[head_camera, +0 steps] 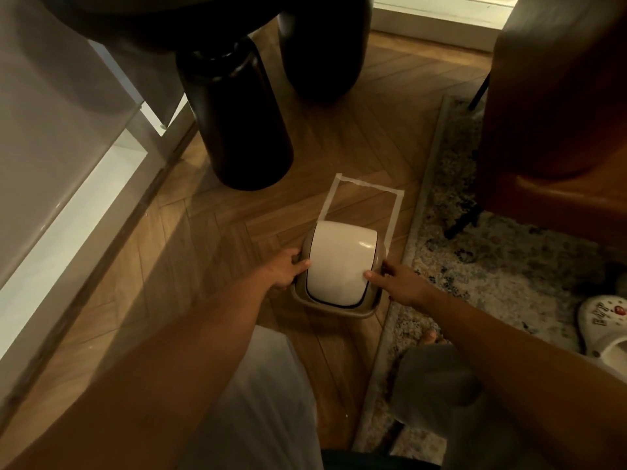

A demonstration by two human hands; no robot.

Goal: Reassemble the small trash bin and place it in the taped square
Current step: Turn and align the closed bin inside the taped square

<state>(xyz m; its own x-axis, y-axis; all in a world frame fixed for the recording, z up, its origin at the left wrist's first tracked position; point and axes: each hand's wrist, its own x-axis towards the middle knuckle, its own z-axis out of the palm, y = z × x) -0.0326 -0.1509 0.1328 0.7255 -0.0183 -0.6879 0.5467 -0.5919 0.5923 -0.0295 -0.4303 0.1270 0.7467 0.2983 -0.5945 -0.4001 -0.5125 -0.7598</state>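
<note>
The small trash bin (334,305) has a taupe body and rim, with a white domed swing lid (341,262) seated on top. It stands on the wooden floor, covering the near edge of the taped square (364,186), whose far side and two side strips of pale tape show beyond it. My left hand (286,269) grips the bin's left rim. On the other side, my right hand (400,283) holds the rim, thumb resting on the lid's edge.
Two thick dark table legs (244,130) stand beyond the square. A patterned rug (502,276) borders it on the right, under a brown leather chair (556,106). A white clog (607,320) lies at the far right. White cabinet fronts (68,171) run along the left.
</note>
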